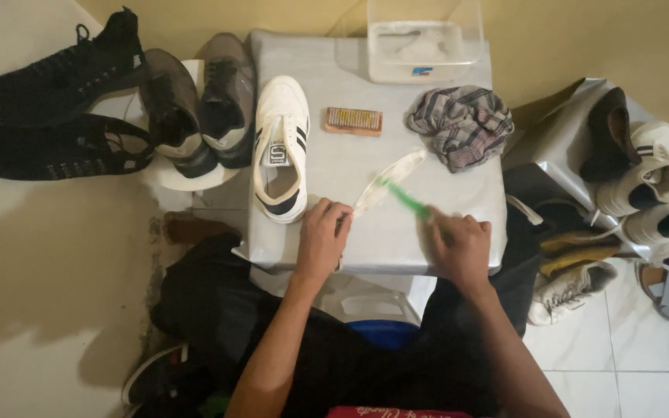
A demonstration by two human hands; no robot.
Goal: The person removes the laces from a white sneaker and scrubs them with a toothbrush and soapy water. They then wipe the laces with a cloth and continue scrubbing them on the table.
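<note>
The white insole (387, 183) lies slanted from near-left to far-right, its near end pinched by the left hand (320, 240), while the right hand (458, 246) grips a green toothbrush (409, 200) across its middle.

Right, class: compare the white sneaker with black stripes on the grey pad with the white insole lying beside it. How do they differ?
The white sneaker with black stripes stands untouched, while the white insole is pinned by the left hand and brushed with the green toothbrush in the right hand. The sneaker is tall and hollow; the insole is flat and thin. The sneaker lies straight; the insole lies diagonally. Both are white and rest on the grey pad.
</note>
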